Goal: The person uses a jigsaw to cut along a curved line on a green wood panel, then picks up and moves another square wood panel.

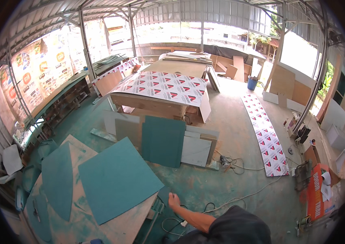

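Note:
My right hand [174, 200] reaches in from the lower edge, its fingers closed on a small dark teal piece of board [164, 195]. That piece is at the right corner of a large teal panel [119, 179], which lies flat on a dusty worktable [134, 229]. Left of the panel, a pointed, curved teal board [57, 181] rests on the same table. A rounded teal piece [37, 219] lies farther left, with a small dark tool on it. My left hand is out of view.
Ahead, teal and pale panels [163, 141] lean against a second workbench [156, 99] topped with a patterned sheet. A long patterned strip [265, 136] lies on the floor. Cables [237, 198] and a power tool [224, 161] are on the floor near my right arm.

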Tool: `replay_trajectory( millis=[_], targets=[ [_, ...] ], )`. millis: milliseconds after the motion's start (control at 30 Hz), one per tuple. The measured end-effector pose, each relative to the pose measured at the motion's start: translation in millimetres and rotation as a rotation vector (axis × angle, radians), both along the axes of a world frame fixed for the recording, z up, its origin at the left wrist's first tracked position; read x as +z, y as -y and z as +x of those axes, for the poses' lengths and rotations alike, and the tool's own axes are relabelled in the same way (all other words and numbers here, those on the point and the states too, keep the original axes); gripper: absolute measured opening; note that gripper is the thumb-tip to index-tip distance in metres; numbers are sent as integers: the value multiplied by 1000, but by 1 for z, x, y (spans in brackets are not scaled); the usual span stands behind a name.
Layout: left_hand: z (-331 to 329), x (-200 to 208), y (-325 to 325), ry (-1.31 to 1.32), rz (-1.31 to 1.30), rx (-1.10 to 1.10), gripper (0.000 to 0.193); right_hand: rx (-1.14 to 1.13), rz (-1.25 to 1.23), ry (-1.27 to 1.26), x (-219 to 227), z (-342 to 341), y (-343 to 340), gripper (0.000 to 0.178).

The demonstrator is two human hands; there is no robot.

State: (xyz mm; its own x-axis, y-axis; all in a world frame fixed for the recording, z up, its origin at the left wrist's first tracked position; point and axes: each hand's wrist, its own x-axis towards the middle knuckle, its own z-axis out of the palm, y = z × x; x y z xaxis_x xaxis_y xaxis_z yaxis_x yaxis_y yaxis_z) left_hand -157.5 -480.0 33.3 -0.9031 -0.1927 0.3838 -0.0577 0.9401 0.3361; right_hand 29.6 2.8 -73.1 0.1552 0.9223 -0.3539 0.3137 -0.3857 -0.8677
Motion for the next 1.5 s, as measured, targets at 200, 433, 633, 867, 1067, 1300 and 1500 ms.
replay_trajectory(
  millis=[200, 433, 633, 867, 1067, 1300, 1500],
  targets=[
    [-15, 0, 6, 214, 3, -19, 40, 530, -619, -120, -57, 50, 126, 42],
    [-48, -19, 19, 592, 139, 44, 41, 804, -518, 220, -41, 42, 148, 38],
    [-48, 37, -19, -57, -176, -357, 47, 953, -308, 478, -62, 82, 170, 49],
    [-94, -7, -17, 253, -130, -418, 67, 974, -314, 690, -148, 132, 205, 54],
    [-111, 13, 0, 445, -212, -419, 79, 886, -497, 533, -130, 127, 215, 56],
    [-98, 59, -32, 593, -169, -454, 77, 955, -405, 634, -130, 153, 216, 59],
    [-151, 9, -5, 577, -268, -657, 70, 1034, -411, 613, -120, 149, 206, 60]
  ],
)
